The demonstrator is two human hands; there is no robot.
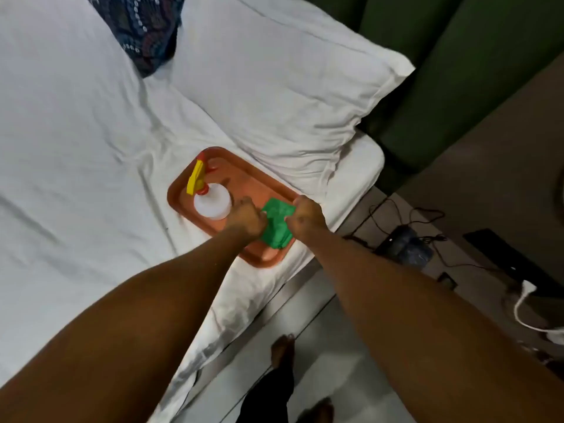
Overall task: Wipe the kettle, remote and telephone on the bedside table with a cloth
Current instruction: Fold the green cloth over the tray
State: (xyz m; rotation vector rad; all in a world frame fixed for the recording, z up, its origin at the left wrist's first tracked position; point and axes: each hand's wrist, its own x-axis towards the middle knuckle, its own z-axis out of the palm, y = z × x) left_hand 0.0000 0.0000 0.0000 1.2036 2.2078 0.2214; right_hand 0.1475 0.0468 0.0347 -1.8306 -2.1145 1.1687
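Observation:
A green cloth lies on an orange tray at the edge of the white bed. My left hand grips the cloth's left side and my right hand grips its right side, both with fingers closed. A white spray bottle with a yellow and red trigger stands on the tray just left of my left hand. On the dim bedside table to the right sits a dark bluish object with cables; I cannot tell what it is. No kettle or remote can be made out.
A white pillow lies beyond the tray and a patterned dark cushion at the top. A green headboard stands at the right. A white cord trails over the table's near end. My bare feet stand on the pale floor.

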